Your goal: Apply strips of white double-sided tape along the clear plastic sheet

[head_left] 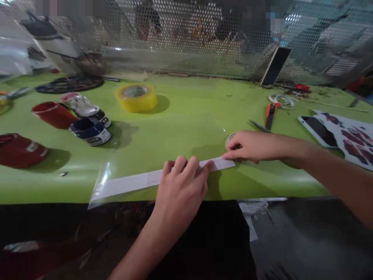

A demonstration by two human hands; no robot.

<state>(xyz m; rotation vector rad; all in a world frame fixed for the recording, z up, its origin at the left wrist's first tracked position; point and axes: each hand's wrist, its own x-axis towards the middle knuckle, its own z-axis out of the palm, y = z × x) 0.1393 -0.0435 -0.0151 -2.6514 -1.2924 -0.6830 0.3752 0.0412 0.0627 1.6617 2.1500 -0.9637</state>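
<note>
A long white paper strip [131, 182] lies slantwise along the front of the green table, on or under a clear plastic sheet [100, 175]; which of the two is on top I cannot tell. My left hand [182, 186] presses the middle of the strip down with bent fingers. At the strip's right end, my right hand [250, 146] has thumb and forefinger pinched together on its upper edge. A small tape roll [230, 139] shows partly behind the right fingers; whether they touch it is hidden.
On the green table [192, 97] stand a yellow tape roll [136, 97] and several cut can-like sleeves [90, 131] at left. An orange-handled cutter [271, 114], a phone [317, 131] and printed sheets [354, 140] lie right. Perforated metal [180, 46] closes off the back.
</note>
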